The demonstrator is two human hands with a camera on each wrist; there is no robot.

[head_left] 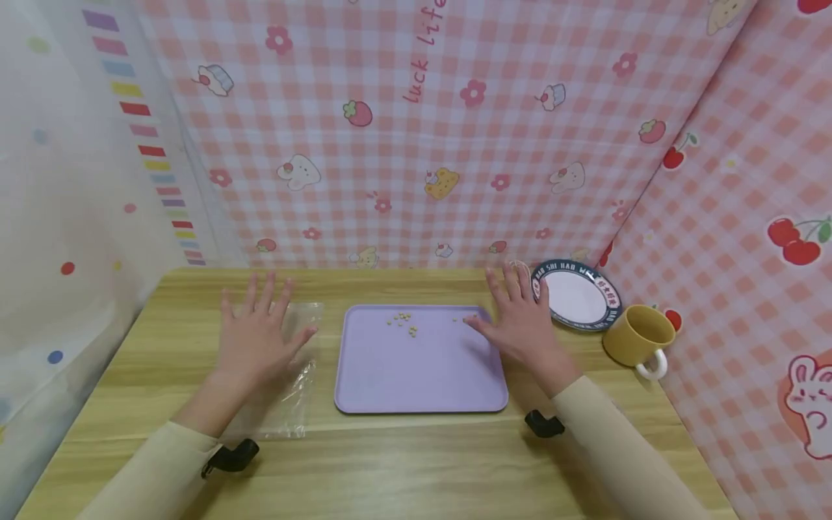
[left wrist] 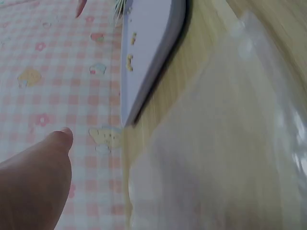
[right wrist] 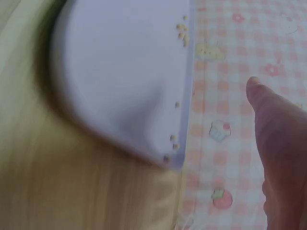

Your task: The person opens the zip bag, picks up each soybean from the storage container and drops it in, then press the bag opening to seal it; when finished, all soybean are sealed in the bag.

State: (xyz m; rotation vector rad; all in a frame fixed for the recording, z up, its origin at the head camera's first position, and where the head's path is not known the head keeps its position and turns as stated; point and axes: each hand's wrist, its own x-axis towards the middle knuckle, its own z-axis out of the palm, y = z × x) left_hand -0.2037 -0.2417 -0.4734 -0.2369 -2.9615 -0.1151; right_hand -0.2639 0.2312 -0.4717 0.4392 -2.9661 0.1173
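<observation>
My left hand (head_left: 256, 339), fingers spread, is over a clear plastic bag (head_left: 295, 404) that lies flat on the wooden table. To its right is a lilac tray (head_left: 419, 375) with small yellow pieces (head_left: 412, 332) scattered along its far side. My right hand (head_left: 520, 325) is spread above the tray's far right corner and hides part of it; its fingers hold nothing. In the left wrist view the bag (left wrist: 225, 134) fills the lower right, with the thumb (left wrist: 43, 167) apart from it. More yellow pieces (right wrist: 175, 146) show near the tray corner in the right wrist view.
Behind my right hand stands a white plate (head_left: 575, 296) with a dark lettered rim. A yellow mug (head_left: 639, 336) with a white handle is beside it, close to the right wall. Checked cloth (head_left: 403, 159) hangs along the table's back edge.
</observation>
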